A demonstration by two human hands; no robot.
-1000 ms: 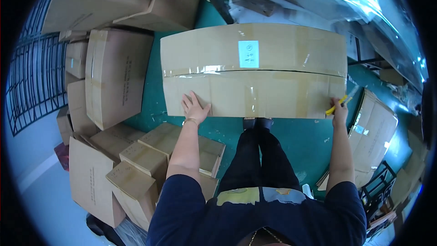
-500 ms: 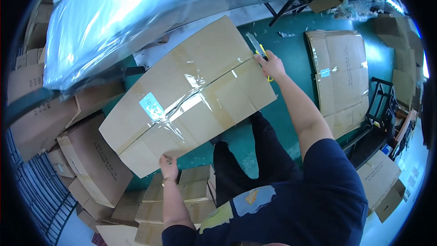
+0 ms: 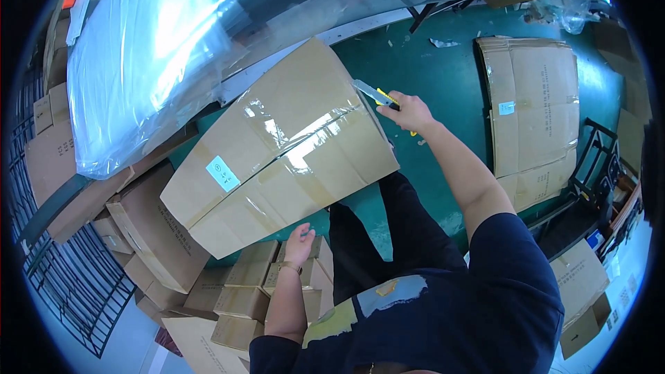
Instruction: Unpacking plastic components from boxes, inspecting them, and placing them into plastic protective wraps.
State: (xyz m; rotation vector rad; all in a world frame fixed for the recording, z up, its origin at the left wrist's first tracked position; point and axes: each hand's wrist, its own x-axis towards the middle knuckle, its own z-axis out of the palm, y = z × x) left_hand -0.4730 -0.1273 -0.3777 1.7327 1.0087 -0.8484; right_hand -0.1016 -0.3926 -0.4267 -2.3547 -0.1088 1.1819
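A large flat brown carton (image 3: 305, 121) lies aslant before me, clear tape along its middle seam and a pale blue label (image 3: 222, 174) toward its left end. My right hand (image 3: 411, 113) is closed around a yellow-trimmed utility knife (image 3: 378, 94). Its wide blade points left and reaches the carton's right end, near the taped seam; whether it touches is hard to tell. My left hand (image 3: 298, 244) is off the carton, just short of its near edge, holding nothing, with fingers slightly bent and apart.
Smaller brown boxes (image 3: 247, 273) are stacked beside my left forearm. Clear plastic wrapping (image 3: 145, 62) covers a bulky load at the far left. Flattened cartons (image 3: 533, 111) lie on the green floor (image 3: 443, 73) to the right, by a black metal frame (image 3: 589, 159).
My left hand has let go of the carton's near edge and moved right. The knife has swung from nearly upright to a flatter slant, its blade closer to the carton's right end.
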